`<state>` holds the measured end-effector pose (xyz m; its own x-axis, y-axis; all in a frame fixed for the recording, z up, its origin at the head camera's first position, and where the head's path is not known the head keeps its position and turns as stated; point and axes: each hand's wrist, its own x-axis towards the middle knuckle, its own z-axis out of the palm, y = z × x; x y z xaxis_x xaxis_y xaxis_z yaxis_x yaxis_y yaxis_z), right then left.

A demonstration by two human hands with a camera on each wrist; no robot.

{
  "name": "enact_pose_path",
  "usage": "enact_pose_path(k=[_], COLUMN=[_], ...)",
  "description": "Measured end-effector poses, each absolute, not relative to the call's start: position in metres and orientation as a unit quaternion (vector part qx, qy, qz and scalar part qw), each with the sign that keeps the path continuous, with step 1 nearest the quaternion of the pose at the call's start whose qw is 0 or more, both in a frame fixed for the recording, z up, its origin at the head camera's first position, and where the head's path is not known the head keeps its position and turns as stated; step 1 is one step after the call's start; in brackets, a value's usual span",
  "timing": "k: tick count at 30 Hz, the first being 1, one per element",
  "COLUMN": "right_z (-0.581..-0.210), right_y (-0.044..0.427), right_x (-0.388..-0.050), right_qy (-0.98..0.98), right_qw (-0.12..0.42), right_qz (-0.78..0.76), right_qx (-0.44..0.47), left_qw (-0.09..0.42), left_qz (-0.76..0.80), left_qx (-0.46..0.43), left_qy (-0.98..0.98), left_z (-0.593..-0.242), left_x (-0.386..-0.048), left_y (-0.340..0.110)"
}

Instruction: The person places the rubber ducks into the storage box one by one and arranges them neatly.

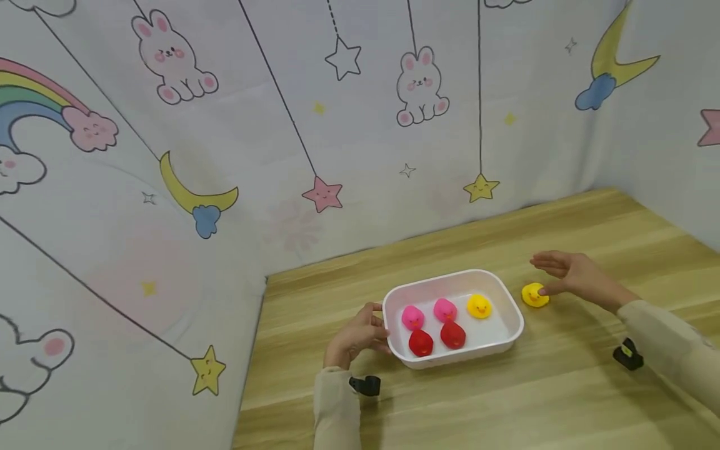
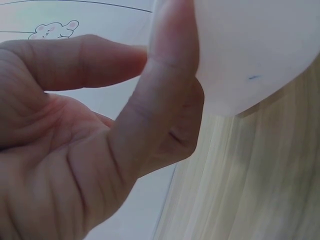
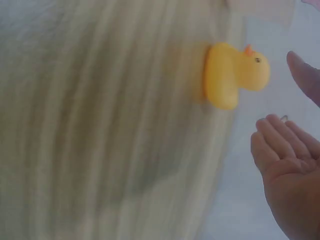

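Observation:
A white plastic tray (image 1: pixel 360 350) is not where my left hand lies; the hand (image 1: pixel 360 334) holds the left end of the white tray (image 1: pixel 455 358), thumb and bent fingers against its wall. The left wrist view shows that hand (image 2: pixel 125 115) close against the pale tray wall (image 2: pixel 250 45). Inside the tray are two pink rubber ducks (image 1: pixel 413 317), two red ones (image 1: pixel 420 343) and a yellow one (image 1: pixel 479 306). Another yellow rubber duck (image 1: pixel 534 295) sits on the table right of the tray. My right hand (image 1: pixel 579 278) is beside it, fingers extended and nothing held; the right wrist view shows a gap between hand (image 3: pixel 295 165) and duck (image 3: pixel 222 75).
The wood-grain table (image 1: pixel 427 412) bears the tray and the duck. A white cloth (image 1: pixel 382 150) printed with rabbits, stars and moons hangs behind and at the sides. Black wrist straps (image 1: pixel 628 355) stick out below both sleeves.

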<state>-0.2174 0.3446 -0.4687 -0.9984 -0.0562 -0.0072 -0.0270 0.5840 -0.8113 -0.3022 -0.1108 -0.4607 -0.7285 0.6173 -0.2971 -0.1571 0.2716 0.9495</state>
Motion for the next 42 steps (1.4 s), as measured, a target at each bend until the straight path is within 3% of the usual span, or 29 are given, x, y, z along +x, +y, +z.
enact_pose_path(k=[24, 34, 42], right_z=[-0.503, -0.489, -0.471], right_y=[0.336, 0.342, 0.343], right_x=[-0.232, -0.236, -0.234], right_qy=[0.936, 0.918, 0.898], right_qw=[-0.016, -0.030, -0.007], right_qz=[-0.349, -0.390, -0.436], right_qx=[-0.043, -0.069, -0.052], left_qw=[0.339, 0.342, 0.337], left_qz=[0.585, 0.590, 0.587], left_qx=[0.159, 0.157, 0.145], left_qy=[0.720, 0.714, 0.721], left_z=[-0.457, -0.458, -0.460], left_x=[-0.302, -0.303, -0.304], left_y=[-0.111, -0.111, -0.111])
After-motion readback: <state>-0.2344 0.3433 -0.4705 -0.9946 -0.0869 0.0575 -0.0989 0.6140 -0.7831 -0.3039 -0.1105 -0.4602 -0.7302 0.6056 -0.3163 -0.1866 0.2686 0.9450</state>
